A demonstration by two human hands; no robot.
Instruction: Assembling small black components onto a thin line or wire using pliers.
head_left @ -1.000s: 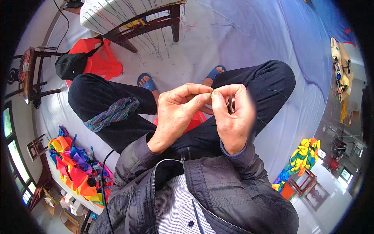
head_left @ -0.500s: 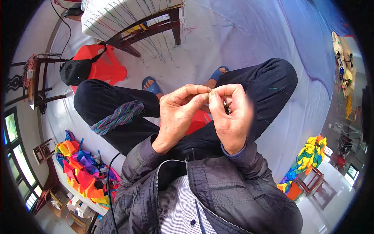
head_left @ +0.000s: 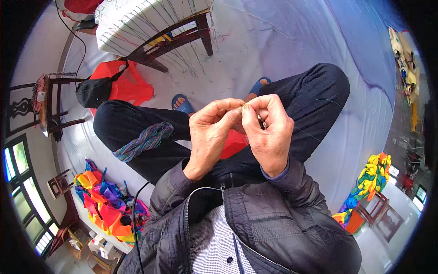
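My left hand (head_left: 209, 134) and my right hand (head_left: 269, 137) meet above my lap, thumbs and forefingers pinched together at the tips. Whatever lies between those tips is too small to make out. Tucked in the curled fingers of my right hand is a small dark, shiny metal tool (head_left: 261, 122); most of it is hidden. A twisted skein of multicoloured thread (head_left: 145, 140) rests across my left thigh. One loose green thread (head_left: 329, 100) lies over my right knee.
Ahead stands a dark wooden chair (head_left: 200, 32) beside a white surface strung with many threads (head_left: 132, 27). A red plastic stool (head_left: 130, 84) with a black cap (head_left: 93, 91) is at front left. Bright cloth heaps (head_left: 107, 201) lie left, and more colourful cloth (head_left: 372, 178) right.
The whole view has shifted slightly. Both hands keep their pinch at nearly the same place, with the right hand's fingers turned a little and the metal tool showing less.
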